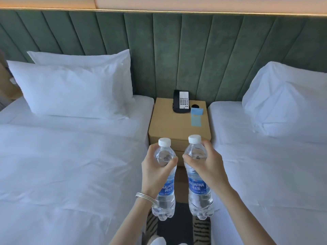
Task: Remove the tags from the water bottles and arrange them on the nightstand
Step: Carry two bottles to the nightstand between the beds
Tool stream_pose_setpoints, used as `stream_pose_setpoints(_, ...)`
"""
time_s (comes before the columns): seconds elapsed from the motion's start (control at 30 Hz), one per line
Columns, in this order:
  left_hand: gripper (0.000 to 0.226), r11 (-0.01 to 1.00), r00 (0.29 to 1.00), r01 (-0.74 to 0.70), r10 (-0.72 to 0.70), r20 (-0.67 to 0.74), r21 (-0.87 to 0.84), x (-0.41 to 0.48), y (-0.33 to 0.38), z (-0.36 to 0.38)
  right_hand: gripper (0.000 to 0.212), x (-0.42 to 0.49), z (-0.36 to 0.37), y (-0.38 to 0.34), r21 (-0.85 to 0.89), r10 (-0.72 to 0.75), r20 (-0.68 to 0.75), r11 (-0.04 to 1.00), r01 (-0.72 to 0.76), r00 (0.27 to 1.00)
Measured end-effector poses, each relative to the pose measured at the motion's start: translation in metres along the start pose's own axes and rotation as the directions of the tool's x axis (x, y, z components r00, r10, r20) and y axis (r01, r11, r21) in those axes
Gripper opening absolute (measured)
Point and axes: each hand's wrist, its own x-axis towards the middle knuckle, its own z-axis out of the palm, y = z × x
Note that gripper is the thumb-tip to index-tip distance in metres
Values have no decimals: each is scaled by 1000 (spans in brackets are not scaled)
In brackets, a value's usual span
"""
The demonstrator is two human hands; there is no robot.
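The left hand (155, 167) is gripping the left bottle (165, 197) with fingers curled round its upper part, and the right hand (207, 161) is holding the right bottle (199, 191) the same way. Both bottles are hanging in the air caps up, close together but apart, just in front of the nightstand (169, 124). A phone (181, 101) and a blue card (196, 117) are sitting on top of it.

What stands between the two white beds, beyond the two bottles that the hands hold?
In the head view, a tan nightstand stands there; a black telephone and a blue card lie on it.
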Motion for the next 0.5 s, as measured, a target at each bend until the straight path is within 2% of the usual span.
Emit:
stream_pose_setpoints(0.23,39,1000,999,10,-9,50,-29,91,-36,18,49,86,30,24,19,0,-19,1000,0,1000)
stream_pose_setpoints(0.5,47,995,983,-82,91,160,-62,238,-64,34,46,227,65,35,33,11,-96,999,-8,995)
